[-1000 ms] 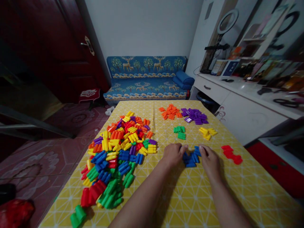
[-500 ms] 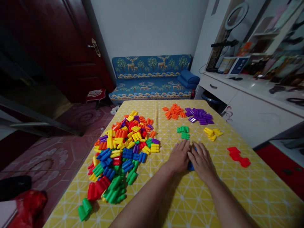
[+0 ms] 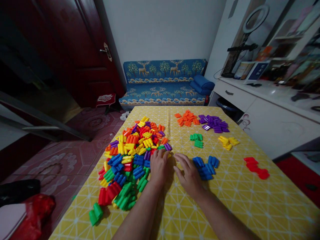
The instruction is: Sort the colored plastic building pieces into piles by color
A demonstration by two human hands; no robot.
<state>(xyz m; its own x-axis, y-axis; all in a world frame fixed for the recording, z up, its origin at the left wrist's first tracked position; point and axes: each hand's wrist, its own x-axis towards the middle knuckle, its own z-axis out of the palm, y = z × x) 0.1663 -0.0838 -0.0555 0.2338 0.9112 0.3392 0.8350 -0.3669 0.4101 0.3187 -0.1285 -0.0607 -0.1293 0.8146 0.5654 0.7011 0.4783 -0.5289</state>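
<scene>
A mixed heap of plastic pieces (image 3: 135,143) in several colours covers the left part of the table. My left hand (image 3: 159,166) rests at the heap's right edge, fingers extended over pieces there; whether it grips any is hidden. To its right, my right hand (image 3: 187,173) is open above the cloth, fingers apart and nothing in them. Just beyond it lies a small group of blue pieces (image 3: 206,168). Green pieces (image 3: 196,140), orange pieces (image 3: 187,118), purple pieces (image 3: 214,123), yellow pieces (image 3: 228,142) and red pieces (image 3: 256,167) sit in separate groups.
The table wears a yellow patterned cloth (image 3: 180,213). Behind it stands a blue sofa (image 3: 162,90). A white cabinet (image 3: 270,116) is on the right, a dark red door (image 3: 82,66) at the left. A small stool (image 3: 106,99) stands by the door.
Both hands have moved left, away from the blue pieces, which now show uncovered. My left hand has reached the mixed heap. The view has shifted slightly.
</scene>
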